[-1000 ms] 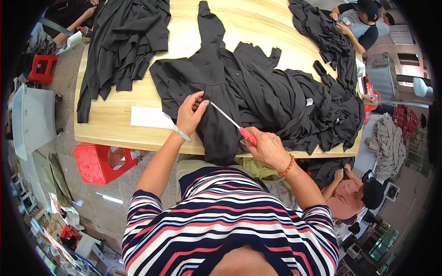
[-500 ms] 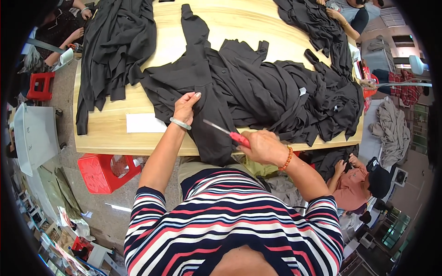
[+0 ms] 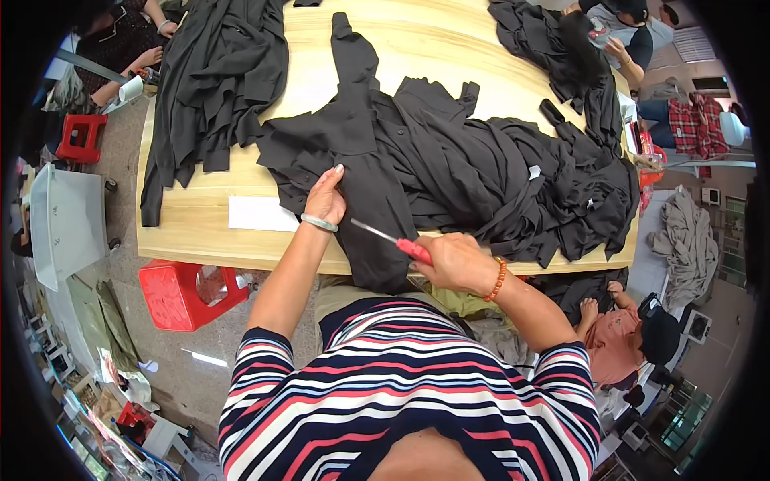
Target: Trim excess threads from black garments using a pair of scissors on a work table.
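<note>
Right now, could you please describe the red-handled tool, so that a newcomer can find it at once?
Find the pale wooden table, then the dark buttoned garment at its near edge. Above that garment, the person's right hand, with an orange beaded bracelet, holds the red-handled tool. Its bright red handle and thin metal shaft stand out against that dark cloth.

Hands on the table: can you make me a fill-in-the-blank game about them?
1. The right hand holds a tool whose handle is ____.
2. The white sheet lies to the ____ of the left hand.
3. The orange beads circle the person's ____ wrist.

Missing words: red; left; right.
</note>
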Demonstrator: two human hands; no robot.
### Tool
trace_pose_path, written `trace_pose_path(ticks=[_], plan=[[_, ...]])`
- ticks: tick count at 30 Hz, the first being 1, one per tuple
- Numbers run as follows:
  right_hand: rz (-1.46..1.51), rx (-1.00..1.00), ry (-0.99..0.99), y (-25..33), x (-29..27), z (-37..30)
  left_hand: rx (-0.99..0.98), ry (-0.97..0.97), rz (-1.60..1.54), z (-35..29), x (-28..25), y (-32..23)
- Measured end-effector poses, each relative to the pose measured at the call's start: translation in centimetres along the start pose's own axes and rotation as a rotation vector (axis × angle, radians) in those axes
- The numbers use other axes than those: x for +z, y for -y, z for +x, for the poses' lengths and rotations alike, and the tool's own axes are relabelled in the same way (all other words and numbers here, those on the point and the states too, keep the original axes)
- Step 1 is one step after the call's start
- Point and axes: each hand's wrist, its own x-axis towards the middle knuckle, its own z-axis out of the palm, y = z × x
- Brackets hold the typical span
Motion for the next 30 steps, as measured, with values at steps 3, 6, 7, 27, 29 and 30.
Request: trace_pose_path(ticks=[3,6,7,27,29,30], plan=[[0.013,0.069,-0.01,-0.1,-0.8,0.7,0.041,0.032,-0.031,-0.6,0.0,0.5],[0.026,0.161,-0.057,-0.2,-1.2,0.8,0.146,-0.049,-0.003,-1.0,0.1,0.4],[0.047,0.102,-0.027,-0.4,-0.8,0.4,0.107,-0.045,-0.01,-1.9,1.3,0.1],[0.586,-0.068,-0.476,-3.7,0.8,6.6,1.164,-0.177,1.302,-5.9,5.5,-4.1],[0.84,-0.086,-0.391,-2.9,-0.3,6.9,1.004,0.186,1.17,-10.3,8.6,-3.6],[1.083,-0.115,-0.294,-2.5,-0.6,7.2,0.878,0.356,1.035,-11.5,8.8,-3.2]])
